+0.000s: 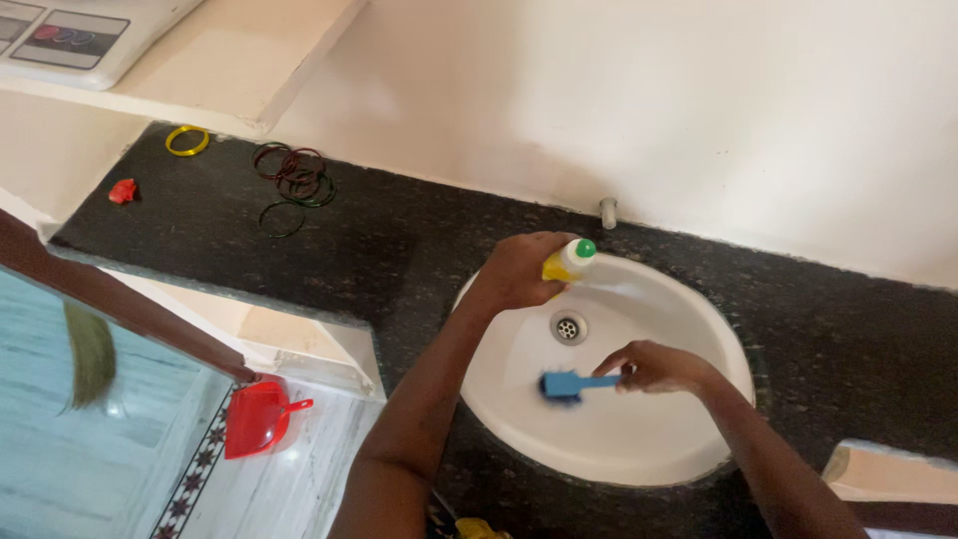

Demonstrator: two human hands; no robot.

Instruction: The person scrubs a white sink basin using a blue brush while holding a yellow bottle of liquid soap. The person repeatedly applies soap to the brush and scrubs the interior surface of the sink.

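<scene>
Yellow plastic shows through the left hand (517, 269), whose fingers are wrapped tight around a bottle (567, 262) at the far rim of the white sink (699, 329); its green cap (586, 248) points right, so the bottle lies nearly level. Fingers of the right hand (654, 366) are pinched together on a blue brush (574, 383), its handle running left to right with the head at the left on the basin floor. Near the drain (568, 326) the bowl holds only the brush.

Left hand (519, 269) is covering most of the yellow bottle (569, 260); only cap end showing. Brush (567, 384) bristles are facing down, unreadable. White device (70, 35) is getting cropped at the top-left corner. Table (848, 329) is running off the right edge.
</scene>
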